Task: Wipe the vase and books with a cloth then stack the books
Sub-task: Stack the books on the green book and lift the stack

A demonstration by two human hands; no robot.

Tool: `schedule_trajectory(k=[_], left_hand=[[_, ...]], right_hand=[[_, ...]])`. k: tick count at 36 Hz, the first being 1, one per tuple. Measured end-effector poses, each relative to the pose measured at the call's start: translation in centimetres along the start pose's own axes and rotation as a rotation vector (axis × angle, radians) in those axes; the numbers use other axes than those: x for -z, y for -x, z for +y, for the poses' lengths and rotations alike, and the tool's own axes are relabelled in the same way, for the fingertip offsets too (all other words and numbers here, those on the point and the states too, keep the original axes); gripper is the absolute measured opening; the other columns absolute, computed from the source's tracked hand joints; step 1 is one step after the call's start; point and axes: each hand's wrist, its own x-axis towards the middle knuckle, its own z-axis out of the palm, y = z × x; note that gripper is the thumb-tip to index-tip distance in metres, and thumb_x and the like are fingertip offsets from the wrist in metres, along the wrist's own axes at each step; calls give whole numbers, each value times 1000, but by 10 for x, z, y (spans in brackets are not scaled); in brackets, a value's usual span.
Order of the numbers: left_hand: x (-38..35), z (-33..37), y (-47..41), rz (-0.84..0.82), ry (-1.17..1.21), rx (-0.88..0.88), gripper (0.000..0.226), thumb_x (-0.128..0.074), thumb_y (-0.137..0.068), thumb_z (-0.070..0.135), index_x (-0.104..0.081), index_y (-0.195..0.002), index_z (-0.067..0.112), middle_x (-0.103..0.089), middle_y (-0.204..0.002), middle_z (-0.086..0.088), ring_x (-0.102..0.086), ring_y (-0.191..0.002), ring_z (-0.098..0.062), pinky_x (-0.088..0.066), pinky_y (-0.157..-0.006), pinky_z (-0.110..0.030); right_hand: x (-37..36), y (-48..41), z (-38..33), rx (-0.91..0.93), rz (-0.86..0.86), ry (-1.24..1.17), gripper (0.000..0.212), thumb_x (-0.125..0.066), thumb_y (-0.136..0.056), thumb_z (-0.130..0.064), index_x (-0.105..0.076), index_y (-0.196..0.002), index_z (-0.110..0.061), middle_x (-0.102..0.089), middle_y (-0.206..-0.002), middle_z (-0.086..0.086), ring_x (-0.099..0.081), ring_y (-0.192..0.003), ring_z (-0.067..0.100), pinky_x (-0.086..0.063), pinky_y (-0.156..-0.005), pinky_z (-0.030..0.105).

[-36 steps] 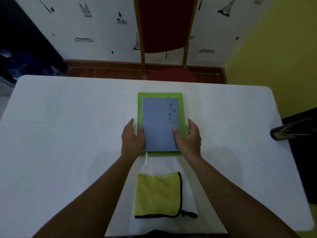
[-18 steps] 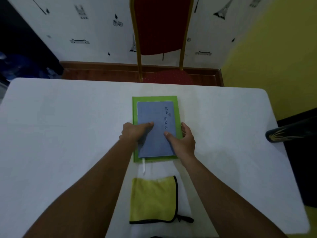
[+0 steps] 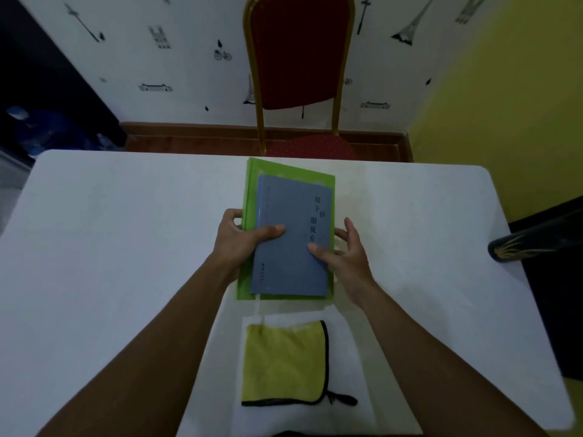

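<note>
A blue book [image 3: 291, 241] lies on top of a larger green book [image 3: 249, 197] at the middle of the white table [image 3: 110, 247]. The stack looks raised off the table. My left hand [image 3: 241, 238] grips the stack's left edge, thumb on the blue cover. My right hand [image 3: 345, 250] is at the right edge, thumb on the blue cover and fingers spread beside the books. A folded yellow cloth [image 3: 284, 364] with black trim lies on the table below the books. A dark vase [image 3: 533, 244] with gold markings lies on its side at the right edge.
A red chair [image 3: 299, 58] with a gold frame stands behind the table's far edge. A white ribbon bookmark [image 3: 258, 310] hangs from the books toward the cloth. The yellow wall is at the right.
The stacked books have come up from the table and toward me. My left thumb now lies over the blue cover and my right fingers have spread at the right edge.
</note>
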Motion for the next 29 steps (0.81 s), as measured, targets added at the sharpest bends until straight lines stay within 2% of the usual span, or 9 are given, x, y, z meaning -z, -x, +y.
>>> schedule_trajectory(k=[2,4,5,9,13,19,24,27,29], left_hand=[[5,3,6,-30,7,-37,77,-99,-63,22,-49,-121,15,-75,-105,-11,-79,-80,-27,-64,-63,-39],[8,4,11,-53,20,-84,77,-99,-64,20,-49,-123,14,-77,-106,-12,-79,-82,-28,-64,-63,-40],[10,4,12,-64,26,-110,79,-100,-63,21,-49,-124,15,-77,-107,-12,-79,-85,-30,-65,-65,-42],[18,6,17,-118,-13,-206,80,-95,-65,26,-51,-131,21,-77,-114,-6,-77,-95,-20,-66,-75,-39],[20,7,24,-148,-67,-320,72,-88,-76,6,-49,-135,19,-74,-111,4,-75,-92,-3,-61,-70,-22],[22,-16,20,-133,-139,-465,79,-92,-72,4,-48,-135,18,-69,-121,1,-69,-110,-12,-65,-86,-40],[22,-43,16,-127,-172,-579,80,-91,-69,11,-49,-137,12,-63,-131,-10,-64,-123,-23,-59,-96,-53],[23,-50,14,-127,-194,-606,84,-90,-71,20,-46,-142,10,-59,-138,-10,-59,-130,-26,-56,-101,-54],[23,-52,13,-116,-232,-608,84,-90,-71,26,-47,-144,22,-59,-140,-4,-58,-131,-19,-56,-102,-49]], right_hand=[[-1,-1,-13,-26,-66,-35,127,-100,-49,-51,-35,-155,-28,-61,-138,-1,-67,-117,23,-59,-95,51],[-1,-2,-23,30,-93,-46,94,-100,-55,-35,-56,-137,-23,-72,-125,3,-73,-108,24,-61,-90,53],[0,-1,-27,61,-84,-41,87,-99,-57,-29,-57,-133,-25,-73,-122,3,-74,-106,23,-62,-88,52],[2,5,-44,211,-43,26,100,-98,-64,-22,-38,-143,-33,-62,-130,-1,-67,-115,16,-64,-85,42],[4,14,-52,342,-25,125,102,-95,-69,-12,-30,-144,-32,-54,-130,-13,-60,-118,1,-62,-87,30],[6,23,-37,420,22,198,104,-94,-67,-2,-29,-145,-20,-51,-124,-29,-55,-118,-8,-57,-87,19],[5,26,-19,419,53,239,98,-94,-63,5,-32,-136,-17,-50,-118,-23,-55,-109,-17,-53,-84,13],[7,26,-14,422,65,266,95,-95,-62,2,-33,-129,-23,-51,-115,-22,-54,-105,-20,-51,-82,9],[9,26,-13,414,49,279,92,-95,-63,1,-35,-129,-21,-52,-114,-21,-55,-103,-20,-51,-80,7]])
